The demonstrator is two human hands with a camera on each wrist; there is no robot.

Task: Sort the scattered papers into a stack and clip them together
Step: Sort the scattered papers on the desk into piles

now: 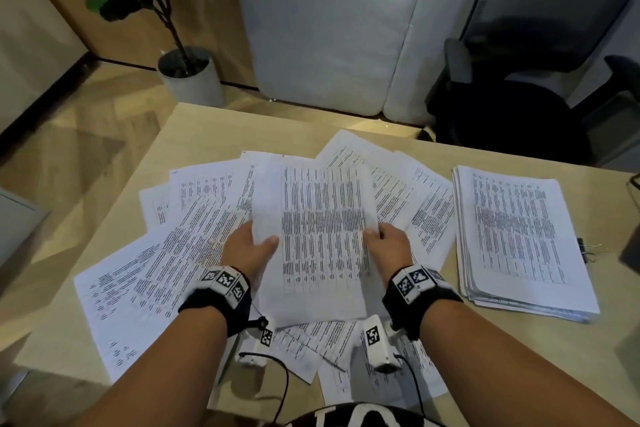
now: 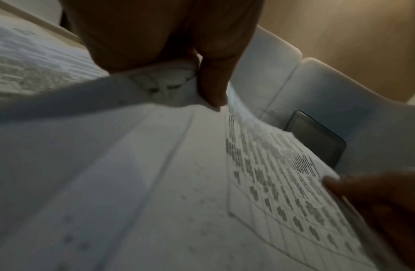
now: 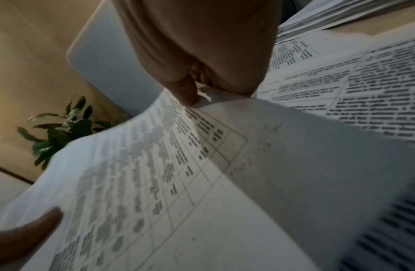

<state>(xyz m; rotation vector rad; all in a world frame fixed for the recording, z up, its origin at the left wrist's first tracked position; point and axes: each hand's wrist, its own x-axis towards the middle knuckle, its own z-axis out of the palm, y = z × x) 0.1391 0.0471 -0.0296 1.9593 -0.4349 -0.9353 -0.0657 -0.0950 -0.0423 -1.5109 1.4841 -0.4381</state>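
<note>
Broadly, a pale wooden table (image 1: 194, 135) fills the head view, with a white sofa (image 1: 329, 28), a black office chair (image 1: 512, 114) and a potted plant (image 1: 183, 66) standing beyond its far edge. Scattered papers (image 1: 166, 253) printed with dense text fan across the table's middle and left, overlapping one another, and a few more lie at the near edge below the wrists. Well to the right sits a squared-up stack (image 1: 519, 243) of sheets, lying flat on the table. Just beside the stack's right edge lies a small dark object that looks like a binder clip (image 1: 583, 248), though it is too small to be sure.

Lifted above the scattered sheets, at the centre, is a held sheet (image 1: 318, 239) with a printed table on it, its sides curling upward; it may be more than one page. The left hand (image 1: 247, 246) grips its left edge, thumb on the upper face and fingers underneath. The right hand (image 1: 388, 243) pinches the right edge the same way. In the left wrist view the thumb (image 2: 213, 88) presses down on the paper (image 2: 155, 183); the right wrist view shows that hand's thumb (image 3: 185, 91) closed on the curling edge of the sheet (image 3: 201, 201).
</note>
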